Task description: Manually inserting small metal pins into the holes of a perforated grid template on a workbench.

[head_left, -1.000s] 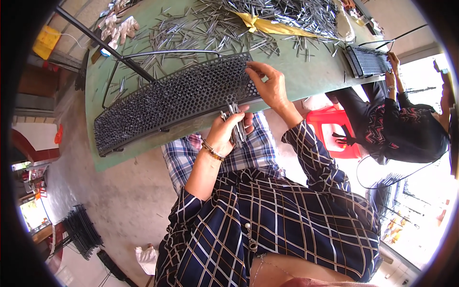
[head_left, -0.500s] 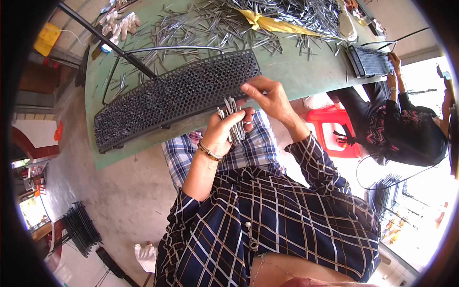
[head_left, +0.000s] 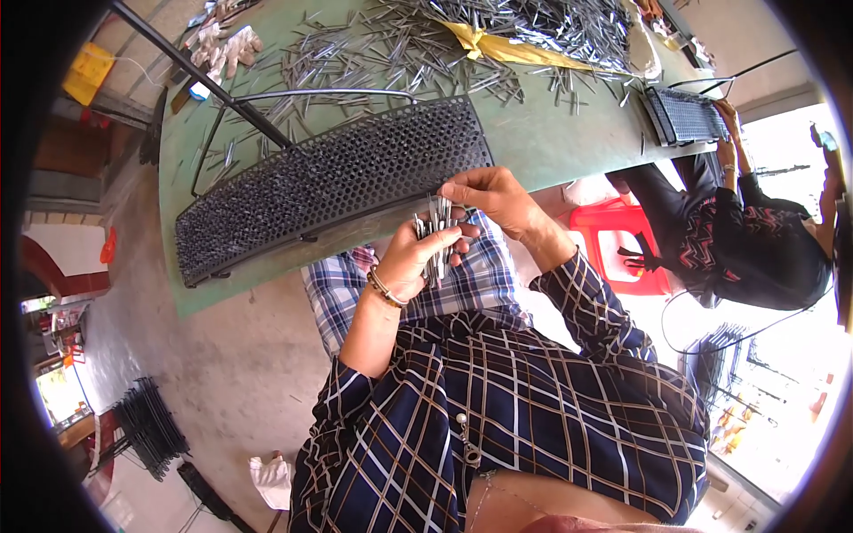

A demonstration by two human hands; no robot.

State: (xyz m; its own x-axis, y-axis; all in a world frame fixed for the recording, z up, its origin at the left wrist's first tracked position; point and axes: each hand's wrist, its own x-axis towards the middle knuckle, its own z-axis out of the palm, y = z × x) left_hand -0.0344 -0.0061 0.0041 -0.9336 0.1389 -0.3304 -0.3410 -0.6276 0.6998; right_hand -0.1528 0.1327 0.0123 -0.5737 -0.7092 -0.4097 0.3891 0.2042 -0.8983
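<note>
Left hand [head_left: 414, 259] is wrapped around a bundle of thin metal pins [head_left: 437, 233], held upright just off the table edge — right hand [head_left: 487, 195] pinches one pin at the top of the bunch. Just beyond sits the black perforated tray [head_left: 329, 182] on the green table [head_left: 551, 142], loose pins [head_left: 391, 53] scattered further back.
</note>
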